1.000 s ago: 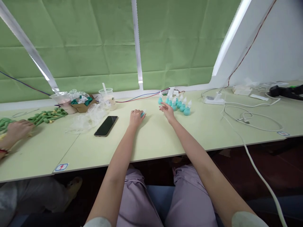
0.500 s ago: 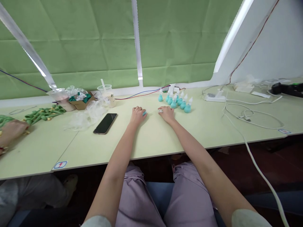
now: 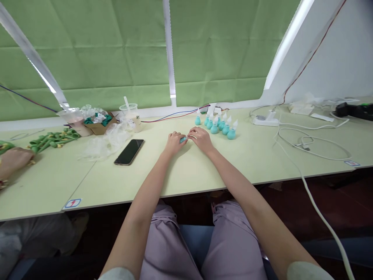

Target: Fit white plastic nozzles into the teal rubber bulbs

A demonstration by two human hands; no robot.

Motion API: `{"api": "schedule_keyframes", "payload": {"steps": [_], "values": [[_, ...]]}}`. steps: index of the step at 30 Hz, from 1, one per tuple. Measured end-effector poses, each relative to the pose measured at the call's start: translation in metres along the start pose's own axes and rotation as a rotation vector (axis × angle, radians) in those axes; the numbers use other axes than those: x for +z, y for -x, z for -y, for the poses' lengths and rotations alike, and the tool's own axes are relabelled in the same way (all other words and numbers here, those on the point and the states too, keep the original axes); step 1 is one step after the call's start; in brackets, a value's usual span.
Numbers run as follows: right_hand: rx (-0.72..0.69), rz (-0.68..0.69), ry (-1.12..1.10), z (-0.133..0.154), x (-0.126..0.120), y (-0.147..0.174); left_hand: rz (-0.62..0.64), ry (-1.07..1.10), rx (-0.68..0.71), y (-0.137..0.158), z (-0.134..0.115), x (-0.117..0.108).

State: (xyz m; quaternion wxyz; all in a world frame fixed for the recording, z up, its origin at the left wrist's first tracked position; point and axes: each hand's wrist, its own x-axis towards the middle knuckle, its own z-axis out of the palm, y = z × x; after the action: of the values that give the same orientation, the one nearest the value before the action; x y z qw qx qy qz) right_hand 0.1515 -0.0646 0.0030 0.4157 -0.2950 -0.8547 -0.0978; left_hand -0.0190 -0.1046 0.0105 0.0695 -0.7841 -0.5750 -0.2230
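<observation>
Out over the middle of the table, my left hand point(image 3: 174, 144) is closed around a small teal bulb point(image 3: 183, 139), of which only one end shows between the fingers. My right hand point(image 3: 202, 139) meets it from the right, its fingertips pinching a small white nozzle point(image 3: 190, 136) against the bulb's end. Fingers hide most of both pieces, so I cannot tell whether they are joined. Just behind my right hand stand several teal squeeze bulbs with white pointed nozzles point(image 3: 214, 129), upright in a loose group.
Left of my forearm lies a black phone point(image 3: 129, 152). Behind it are crumpled plastic bags point(image 3: 109, 140), a drink cup point(image 3: 132, 116) and a cardboard box point(image 3: 101, 126). A co-worker's hand point(image 3: 16, 160) rests by green pieces point(image 3: 55, 138). To the right are a power strip point(image 3: 265, 121) and white cables point(image 3: 314, 156).
My two hands have come together: the left moved right with the teal bulb, the right moved left with the white nozzle. The standing bulbs have stayed put.
</observation>
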Motion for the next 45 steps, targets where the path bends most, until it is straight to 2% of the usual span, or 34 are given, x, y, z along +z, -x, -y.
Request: {"api": "schedule_keyframes", "payload": {"steps": [6,9,12,16,20,25,29,30,32,34,36,39,42,45], "values": [[-0.119,0.211,0.124,0.003,0.005,0.0,0.047,-0.207,0.185,0.003,0.008,0.002],[-0.087,0.28,0.081,0.003,0.007,0.001,0.062,-0.244,0.194,0.004,0.009,0.003],[0.029,0.288,-0.071,0.002,0.007,0.002,0.062,-0.241,0.187,0.003,0.01,0.003],[0.288,0.157,-0.35,-0.003,0.014,-0.001,0.011,-0.203,0.133,0.002,0.01,0.0],[0.449,-0.001,-0.587,-0.004,0.027,-0.004,-0.049,-0.166,0.088,0.002,0.007,-0.006],[0.573,-0.072,-0.721,-0.001,0.036,-0.004,-0.062,-0.154,0.079,0.002,0.003,-0.009],[0.677,-0.173,-0.744,-0.01,0.028,-0.008,-0.028,-0.157,0.061,0.004,0.014,-0.006],[0.683,-0.204,-0.709,-0.013,0.024,-0.009,-0.009,-0.159,0.042,0.004,0.018,-0.005],[0.61,-0.202,-0.577,-0.016,0.016,-0.009,0.005,-0.155,-0.012,0.005,0.025,-0.003],[0.468,-0.075,-0.408,-0.014,0.01,-0.006,-0.023,-0.141,-0.06,0.005,0.029,-0.003],[0.32,0.122,-0.24,-0.007,0.009,-0.002,-0.047,-0.132,-0.072,0.004,0.029,-0.003],[0.201,0.317,-0.057,0.001,0.012,0.004,-0.037,-0.128,-0.035,0.003,0.024,-0.003],[0.238,0.341,-0.051,0.0,0.012,0.006,-0.036,-0.133,0.009,0.003,0.02,-0.002],[0.33,0.291,-0.173,-0.006,0.009,0.003,-0.044,-0.136,0.025,0.003,0.017,-0.002]]}}
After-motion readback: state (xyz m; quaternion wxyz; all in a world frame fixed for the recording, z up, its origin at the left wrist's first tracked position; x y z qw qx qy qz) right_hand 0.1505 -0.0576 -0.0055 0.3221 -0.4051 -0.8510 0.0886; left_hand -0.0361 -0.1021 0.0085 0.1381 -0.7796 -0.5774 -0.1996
